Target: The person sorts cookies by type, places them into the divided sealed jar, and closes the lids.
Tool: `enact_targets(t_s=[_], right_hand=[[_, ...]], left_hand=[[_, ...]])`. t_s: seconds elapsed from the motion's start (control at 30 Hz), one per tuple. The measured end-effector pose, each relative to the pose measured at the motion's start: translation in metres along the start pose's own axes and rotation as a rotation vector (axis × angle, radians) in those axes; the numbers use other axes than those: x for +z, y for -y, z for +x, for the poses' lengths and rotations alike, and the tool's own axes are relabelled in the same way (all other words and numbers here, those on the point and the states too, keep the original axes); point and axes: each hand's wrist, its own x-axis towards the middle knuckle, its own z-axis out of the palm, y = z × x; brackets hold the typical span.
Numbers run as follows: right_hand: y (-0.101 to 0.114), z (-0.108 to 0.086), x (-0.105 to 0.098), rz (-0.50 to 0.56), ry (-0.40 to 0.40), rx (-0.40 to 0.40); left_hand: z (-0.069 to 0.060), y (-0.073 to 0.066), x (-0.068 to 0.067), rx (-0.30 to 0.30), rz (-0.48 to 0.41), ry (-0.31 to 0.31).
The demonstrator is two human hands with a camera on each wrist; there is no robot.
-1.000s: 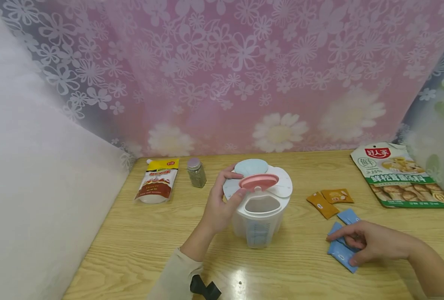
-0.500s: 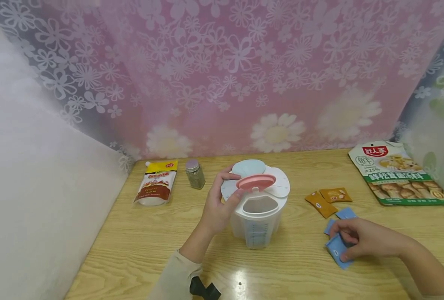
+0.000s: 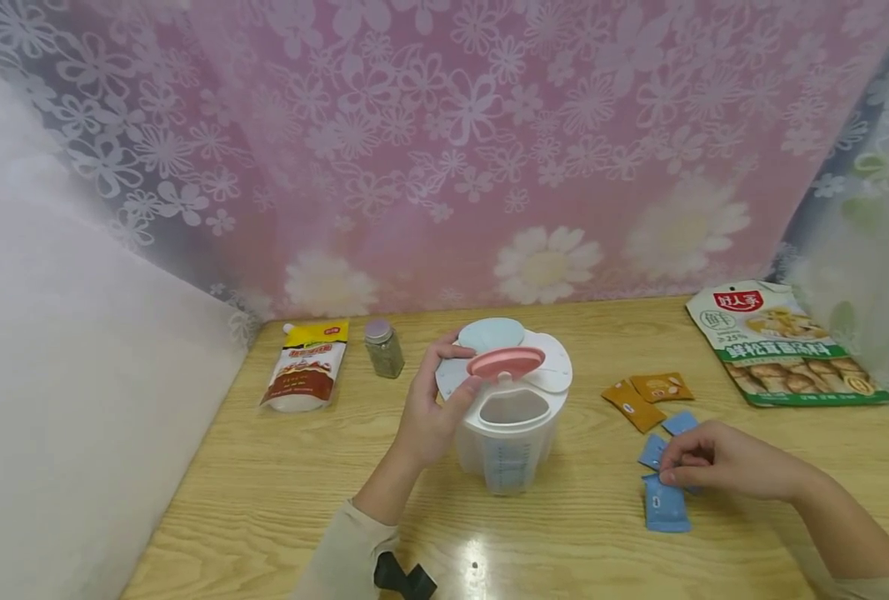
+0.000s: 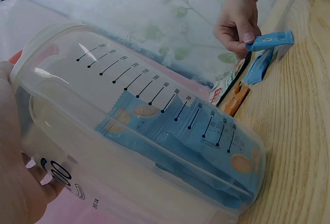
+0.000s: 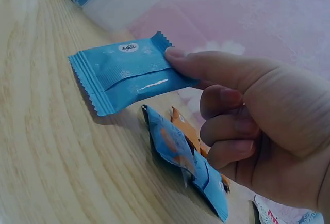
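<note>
My left hand point(image 3: 432, 408) grips the far left side of a clear plastic storage container point(image 3: 510, 458). Its white top has a pink flap lid point(image 3: 506, 362) tilted up over an opening. Through the marked wall in the left wrist view, several blue packets point(image 4: 180, 136) lie inside the container. My right hand point(image 3: 736, 462) pinches one blue packet point(image 5: 126, 74) at its end between thumb and fingers, raised off the table. Under that hand, other blue packets point(image 5: 170, 144) lie on the wood, partly hidden by it in the head view.
Two orange packets point(image 3: 634, 406) lie behind the blue ones. A large mushroom-print pouch point(image 3: 789, 346) rests at the back right. A spouted pouch point(image 3: 306, 367) and a small glass jar point(image 3: 384, 350) stand at the back left. Curtains point(image 3: 444, 150) border the table.
My right hand has picked one blue packet off the table and turned it so that it hangs toward me. The left hand keeps its grip on the container.
</note>
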Motion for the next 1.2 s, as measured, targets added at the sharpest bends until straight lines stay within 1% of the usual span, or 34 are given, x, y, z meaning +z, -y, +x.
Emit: enact_targets(t_s=[0.23,0.4,0.5,0.57,0.6,0.63,0.8,0.9,0.97,1.07,1.17,1.2], right_hand=[[0.005,0.0,0.0,0.042,-0.021,-0.07],[0.015,0.003,0.002,0.053,-0.084,-0.109],[0.022,0.006,0.003,0.062,-0.131,-0.158],[0.027,0.008,0.005,0.073,-0.161,-0.207],[0.029,0.009,0.005,0.08,-0.176,-0.244],[0.031,0.01,0.006,0.094,-0.192,-0.278],[0.046,0.015,0.011,0.174,-0.272,-0.379],[0.056,0.018,0.015,0.174,-0.319,-0.394],[0.061,0.021,0.017,0.183,-0.333,-0.421],[0.067,0.023,0.019,0.186,-0.351,-0.428],[0.073,0.027,0.021,0.208,-0.365,-0.465],[0.077,0.028,0.022,0.19,-0.382,-0.451]], left_hand=[[-0.002,0.003,0.0,0.005,-0.013,-0.003],[-0.001,0.003,-0.001,0.007,0.0,-0.003],[0.0,0.004,-0.001,0.013,0.002,0.004],[0.001,0.004,-0.002,0.015,0.001,0.008],[0.001,0.004,-0.002,0.016,-0.002,0.01],[0.001,0.004,-0.002,0.017,-0.003,0.011],[0.001,0.004,-0.002,0.016,-0.001,0.004],[0.002,0.003,-0.002,0.019,-0.002,0.003],[0.002,0.002,-0.002,0.021,-0.004,0.002],[0.002,0.001,-0.002,0.024,-0.003,0.001],[0.001,0.002,-0.002,0.021,0.001,0.002],[0.001,0.002,-0.002,0.017,-0.001,0.001]])
